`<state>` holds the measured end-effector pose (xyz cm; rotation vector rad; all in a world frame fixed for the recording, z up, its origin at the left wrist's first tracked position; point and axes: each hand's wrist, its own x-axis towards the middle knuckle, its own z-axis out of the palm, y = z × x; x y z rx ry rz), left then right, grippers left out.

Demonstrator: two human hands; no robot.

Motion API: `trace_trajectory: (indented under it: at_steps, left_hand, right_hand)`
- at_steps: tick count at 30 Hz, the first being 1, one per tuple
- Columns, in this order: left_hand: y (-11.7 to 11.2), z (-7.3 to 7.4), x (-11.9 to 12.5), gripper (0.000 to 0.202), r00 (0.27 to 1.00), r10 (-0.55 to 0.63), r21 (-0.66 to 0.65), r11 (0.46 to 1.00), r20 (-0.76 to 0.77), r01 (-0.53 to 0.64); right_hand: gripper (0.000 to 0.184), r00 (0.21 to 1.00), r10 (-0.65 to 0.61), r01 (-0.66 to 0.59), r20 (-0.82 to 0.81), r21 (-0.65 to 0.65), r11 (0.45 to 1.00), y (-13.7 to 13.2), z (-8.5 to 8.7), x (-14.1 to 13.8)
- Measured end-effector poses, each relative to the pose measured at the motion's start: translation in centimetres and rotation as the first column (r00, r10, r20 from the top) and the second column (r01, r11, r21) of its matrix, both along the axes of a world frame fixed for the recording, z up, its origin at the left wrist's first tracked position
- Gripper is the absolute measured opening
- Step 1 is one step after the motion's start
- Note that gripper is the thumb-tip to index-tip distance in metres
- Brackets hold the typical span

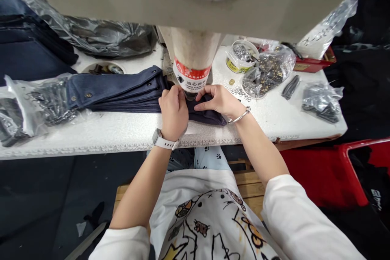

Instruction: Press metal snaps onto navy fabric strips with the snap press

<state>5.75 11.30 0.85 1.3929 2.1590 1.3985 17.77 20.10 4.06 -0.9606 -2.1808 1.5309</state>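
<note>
Left hand [173, 111] and right hand [217, 101] — fingers closed, pinching — hold folded navy fabric [207, 117] (snap-studded strips).

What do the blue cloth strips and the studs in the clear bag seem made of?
The blue cloth strips look like woven cotton or denim, matte with soft folds. The studs look like metal with a brassy finish, given their glints; the exact alloy is unclear.
</note>
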Motion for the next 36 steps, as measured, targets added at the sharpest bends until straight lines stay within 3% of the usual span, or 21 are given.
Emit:
trace_trajectory:
  at_steps: [18, 25, 36]
  left_hand:
    - [-0.2, -0.4, 0.4, 0.019, 0.997, 0.015, 0.012, 1.000, -0.080, -0.014]
    - [-0.6, -0.6, 0.3, 0.021, 0.993, 0.048, -0.038, 0.998, -0.106, -0.052]
    - [-0.1, -1.1, 0.3, 0.018, 0.995, 0.073, 0.017, 0.997, -0.069, -0.072]
  right_hand:
    - [0.033, 0.997, 0.078, -0.078, -0.006, -0.032, 0.996, 0.9, -0.6, 0.2]
    - [0.032, 0.998, 0.063, -0.063, 0.002, 0.029, 0.998, 0.6, -0.8, 0.3]
    - [0.032, 0.998, 0.044, -0.046, 0.033, 0.064, 0.997, 0.8, -0.7, 0.2]
